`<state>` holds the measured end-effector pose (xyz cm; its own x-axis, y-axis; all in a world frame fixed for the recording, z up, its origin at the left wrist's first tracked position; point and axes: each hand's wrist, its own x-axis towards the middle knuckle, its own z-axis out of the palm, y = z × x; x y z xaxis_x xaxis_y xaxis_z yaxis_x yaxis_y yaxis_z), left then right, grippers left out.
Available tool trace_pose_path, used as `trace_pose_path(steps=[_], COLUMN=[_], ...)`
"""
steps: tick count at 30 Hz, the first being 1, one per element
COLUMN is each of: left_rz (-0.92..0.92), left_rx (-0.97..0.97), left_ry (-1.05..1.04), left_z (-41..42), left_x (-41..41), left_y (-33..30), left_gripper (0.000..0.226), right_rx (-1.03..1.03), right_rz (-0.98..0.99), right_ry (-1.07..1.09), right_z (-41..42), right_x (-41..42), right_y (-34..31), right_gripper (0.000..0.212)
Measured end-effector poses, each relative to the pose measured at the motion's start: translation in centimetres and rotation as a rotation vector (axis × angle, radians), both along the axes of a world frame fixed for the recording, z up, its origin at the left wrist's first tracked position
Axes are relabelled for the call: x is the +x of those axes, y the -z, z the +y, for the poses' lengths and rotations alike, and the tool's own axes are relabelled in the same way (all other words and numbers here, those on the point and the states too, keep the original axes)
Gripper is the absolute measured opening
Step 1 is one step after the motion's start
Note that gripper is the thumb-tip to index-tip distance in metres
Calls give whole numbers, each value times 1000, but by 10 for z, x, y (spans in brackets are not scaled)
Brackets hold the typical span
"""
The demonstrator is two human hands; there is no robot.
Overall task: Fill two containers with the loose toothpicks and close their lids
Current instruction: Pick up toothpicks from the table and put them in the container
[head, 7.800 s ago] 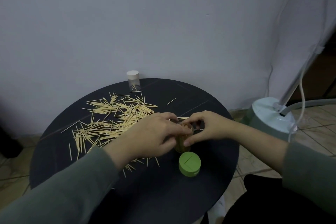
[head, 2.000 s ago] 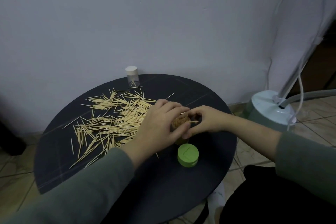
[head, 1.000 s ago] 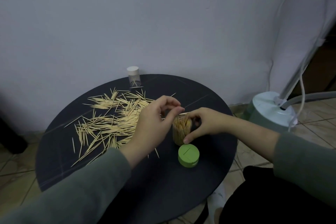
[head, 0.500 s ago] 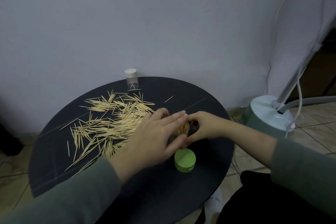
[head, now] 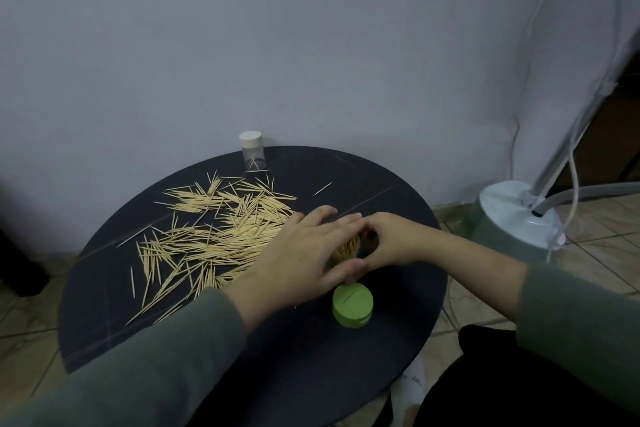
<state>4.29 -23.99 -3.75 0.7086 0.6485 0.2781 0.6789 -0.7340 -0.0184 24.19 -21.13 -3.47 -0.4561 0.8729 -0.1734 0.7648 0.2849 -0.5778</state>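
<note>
Round dark table [head: 311, 357] seen from above, its near rim cut off by two grey-green sleeves; the near part of the top is bare as far as the green lid [head: 353, 304], which lies flat and detached just nearer than the hands. Centre: the left hand [head: 304, 260] lies with fingers straight and held together, spread flat over the mouth of the open container [head: 346, 250], whose packed toothpick ends show between the two hands; the thumb rests at the container's near side. The right hand [head: 391, 241] curls round the container from the right, its fingers wrapped about the wall; the container stands upright on the table, largely hidden, so how high it is filled cannot be told. Left of the hands: the loose toothpicks [head: 214, 236] lie scattered in a broad patch across the left half of the top, stopping short of the left rim; one stray toothpick [head: 322, 188] lies apart toward the far right. Far rim: a small clear container with white lid [head: 252, 155] stands upright and closed, a few sticks inside, close to the wall [head: 311, 45]. Right of the table, on the tiled floor [head: 602, 253]: a pale appliance base [head: 516, 218] with hose and cord, near the table's edge.
</note>
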Motion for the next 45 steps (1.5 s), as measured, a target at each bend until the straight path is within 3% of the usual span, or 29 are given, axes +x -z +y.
trace_pose_path(steps=[5,10,14,17,20,23,26,31,38,45], left_rz=[-40,-17,-120,-214,-226,-113,32,178,275,209], left_rx=[99,128,39,37,34,-163,-394,-701,-538,-466], left_ry=[2,62,38,-10,-37,-136,-206,-404,-712,-851], left_z=[4,6,0,0,-1,-7,-14,-30,-39,-33], left_x=[-2,-11,-24,-38,-57,-80,-103,-137,-176,-197], left_y=[-1,1,-2,-13,-25,-33,-37,-29,-12,1], left_gripper=[50,47,51,47,37,22,6,17,47,54], right_rx=[-13,5,105,238,481,680,703,664,620,590], right_rz=[41,19,-143,-101,-109,-186,-292,-435,-327,-269], right_ry=[-31,-39,5,-5,-83,-233,-347,-447,-451,-367], right_z=[-1,-2,-4,-13,-24,-36,-50,-59,-67,-61], right_x=[1,1,-2,-10,-31,-58,-86,-121,-162,-197], right_y=[2,0,-7,-21,-31,-33,-29,-11,8,19], right_gripper=[52,54,101,112,96,60,38,34,44,27])
